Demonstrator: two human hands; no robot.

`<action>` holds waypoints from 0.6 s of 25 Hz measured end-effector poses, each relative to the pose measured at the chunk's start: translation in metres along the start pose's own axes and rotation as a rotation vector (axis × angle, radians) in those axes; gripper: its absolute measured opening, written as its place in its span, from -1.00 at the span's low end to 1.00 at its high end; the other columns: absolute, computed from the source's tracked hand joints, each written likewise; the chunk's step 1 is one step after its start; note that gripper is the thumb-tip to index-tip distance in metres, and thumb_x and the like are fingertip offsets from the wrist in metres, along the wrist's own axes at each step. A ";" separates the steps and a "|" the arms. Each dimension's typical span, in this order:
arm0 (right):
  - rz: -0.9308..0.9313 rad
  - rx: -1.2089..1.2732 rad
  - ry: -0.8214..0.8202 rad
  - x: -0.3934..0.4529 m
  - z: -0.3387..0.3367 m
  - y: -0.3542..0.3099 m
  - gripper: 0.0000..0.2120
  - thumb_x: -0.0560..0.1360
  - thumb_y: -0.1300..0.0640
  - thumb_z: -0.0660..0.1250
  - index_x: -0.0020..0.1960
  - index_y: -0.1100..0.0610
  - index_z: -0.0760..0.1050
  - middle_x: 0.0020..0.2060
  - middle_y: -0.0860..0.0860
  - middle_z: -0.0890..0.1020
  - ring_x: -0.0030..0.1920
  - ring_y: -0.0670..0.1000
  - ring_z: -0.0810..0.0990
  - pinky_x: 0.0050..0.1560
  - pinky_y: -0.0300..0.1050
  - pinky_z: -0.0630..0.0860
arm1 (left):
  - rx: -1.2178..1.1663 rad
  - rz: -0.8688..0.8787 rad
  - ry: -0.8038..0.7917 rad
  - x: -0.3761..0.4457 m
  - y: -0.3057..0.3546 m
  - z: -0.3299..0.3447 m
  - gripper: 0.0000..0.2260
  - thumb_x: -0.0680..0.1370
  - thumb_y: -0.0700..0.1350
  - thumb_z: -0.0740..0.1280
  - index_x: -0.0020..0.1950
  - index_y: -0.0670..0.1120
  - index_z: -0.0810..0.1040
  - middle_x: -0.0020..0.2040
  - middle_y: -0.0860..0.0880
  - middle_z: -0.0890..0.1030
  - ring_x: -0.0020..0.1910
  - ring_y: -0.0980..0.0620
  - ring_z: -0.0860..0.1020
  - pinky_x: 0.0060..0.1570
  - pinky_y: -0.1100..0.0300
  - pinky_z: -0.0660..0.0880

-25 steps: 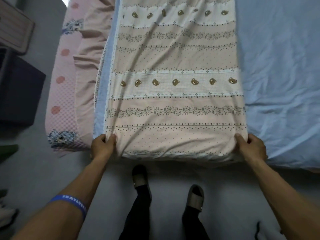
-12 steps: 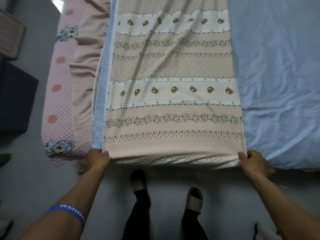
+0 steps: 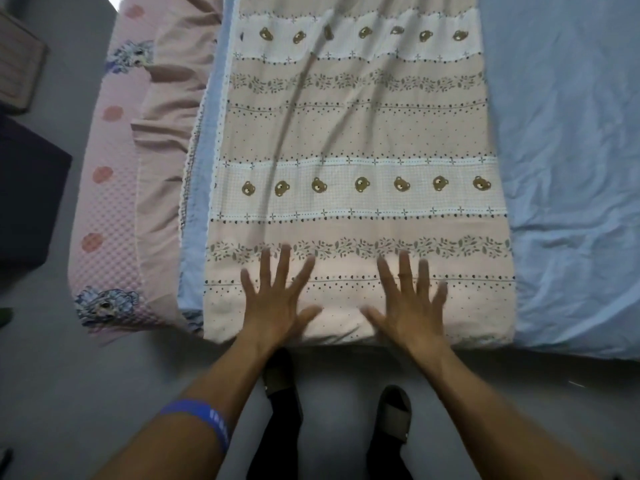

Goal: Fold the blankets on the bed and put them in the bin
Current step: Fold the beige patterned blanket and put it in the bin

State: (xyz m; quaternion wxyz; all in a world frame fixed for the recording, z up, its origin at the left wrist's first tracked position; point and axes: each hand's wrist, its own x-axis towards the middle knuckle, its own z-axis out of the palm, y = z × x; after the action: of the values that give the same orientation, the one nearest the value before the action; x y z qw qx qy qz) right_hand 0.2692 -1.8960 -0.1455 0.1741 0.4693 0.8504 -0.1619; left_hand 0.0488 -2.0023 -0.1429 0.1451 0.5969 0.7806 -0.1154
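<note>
- At the near edge of the bed [image 3: 571, 168], a long blanket [image 3: 360, 140] lies folded into a strip, running away from the person; it is beige and white with rows of little bears and leafy bands.
- The left hand [image 3: 273, 303] lies flat on the blanket's near end, fingers straight and spread, gripping nothing.
- The right hand [image 3: 408, 303] lies flat just beside it, also spread wide and gripping nothing; both look a bit blurred.
- A blue wristband [image 3: 204, 424] sits on the left forearm.
- To the left of the strip a pink blanket [image 3: 114, 202] with dots and a cartoon print hangs over the side of the bed.
- The blue sheet covers the bed to the right of the strip.
- Two feet in slippers [image 3: 394, 410] stand on the grey floor [image 3: 69, 393] below the hands.
- A dark box [image 3: 27, 195] stands on the floor at far left.
</note>
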 end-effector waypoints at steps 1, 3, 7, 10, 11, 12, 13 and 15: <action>0.019 -0.053 -0.021 -0.030 0.021 0.009 0.12 0.34 -0.44 0.34 0.57 -0.12 -0.32 0.55 0.06 -0.35 0.53 0.29 -0.31 0.35 0.55 0.01 | 0.020 0.033 -0.040 -0.029 -0.002 0.018 -0.09 0.37 0.48 0.22 0.58 0.18 -0.09 0.59 -0.16 -0.18 0.53 -0.32 -0.18 0.31 -0.50 0.00; 0.059 -0.133 -0.151 -0.079 0.043 0.024 0.14 0.26 -0.43 0.42 0.59 -0.11 -0.14 0.59 0.11 -0.20 0.54 0.37 -0.13 0.24 0.60 0.19 | 0.039 0.090 -0.160 -0.075 -0.004 0.030 -0.09 0.28 0.47 0.30 0.55 0.15 0.16 0.57 -0.23 0.06 0.51 -0.39 0.05 0.20 -0.51 0.20; -0.026 -0.063 0.065 -0.039 0.002 -0.003 -0.27 0.39 -0.29 0.36 0.46 0.03 0.35 0.49 0.19 0.23 0.38 0.39 0.33 0.13 0.44 0.44 | -0.031 0.083 -0.094 -0.033 -0.005 -0.011 -0.44 0.45 0.28 0.11 0.36 0.03 0.41 0.35 -0.23 0.45 0.19 -0.27 0.47 -0.02 -0.21 0.52; -0.046 0.012 0.093 0.006 -0.018 -0.025 -0.16 0.46 -0.32 0.21 0.59 -0.09 -0.09 0.59 0.11 -0.07 0.54 0.33 -0.01 0.33 0.46 0.17 | -0.115 -0.042 -0.047 0.005 -0.006 -0.027 -0.34 0.52 0.27 0.10 0.58 0.14 0.01 0.59 -0.18 0.02 0.52 -0.28 0.09 0.30 -0.37 0.19; -0.001 0.024 0.041 0.001 -0.009 -0.025 -0.13 0.45 -0.37 0.17 0.58 -0.15 -0.21 0.59 0.07 -0.18 0.55 0.31 -0.12 0.34 0.48 0.10 | -0.130 -0.062 -0.104 0.006 -0.011 -0.021 -0.31 0.53 0.31 0.08 0.56 0.20 -0.19 0.59 -0.12 -0.23 0.54 -0.25 -0.16 0.35 -0.40 0.01; 0.028 0.029 -0.032 -0.011 0.007 -0.017 -0.09 0.41 -0.41 0.17 0.57 -0.21 -0.25 0.58 0.01 -0.26 0.55 0.31 -0.17 0.32 0.51 0.10 | -0.142 -0.076 -0.220 0.004 -0.018 -0.016 -0.26 0.53 0.34 0.09 0.52 0.25 -0.33 0.53 -0.07 -0.41 0.51 -0.22 -0.32 0.36 -0.40 -0.09; 0.053 0.010 -0.175 -0.027 0.018 -0.009 -0.06 0.37 -0.45 0.17 0.54 -0.27 -0.31 0.54 -0.09 -0.39 0.54 0.31 -0.24 0.32 0.51 0.11 | -0.146 -0.071 -0.343 0.004 -0.026 -0.018 -0.21 0.51 0.35 0.13 0.50 0.27 -0.37 0.50 -0.04 -0.48 0.49 -0.21 -0.37 0.36 -0.40 -0.10; 0.093 0.075 -0.504 -0.052 0.029 0.006 0.01 0.26 -0.62 0.07 0.46 -0.33 -0.46 0.17 -0.33 -0.73 0.51 0.30 -0.38 0.45 0.44 0.03 | -0.153 -0.021 -0.538 0.003 -0.040 -0.046 -0.23 0.49 0.31 0.20 0.54 0.25 -0.19 0.58 -0.05 -0.27 0.54 -0.22 -0.11 0.38 -0.36 0.07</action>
State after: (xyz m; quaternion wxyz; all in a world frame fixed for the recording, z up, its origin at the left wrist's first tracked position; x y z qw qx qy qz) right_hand 0.3044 -1.9444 -0.1484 0.3701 0.4588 0.7513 -0.2968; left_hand 0.0052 -1.9940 -0.1003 0.3906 0.5239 0.7266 -0.2122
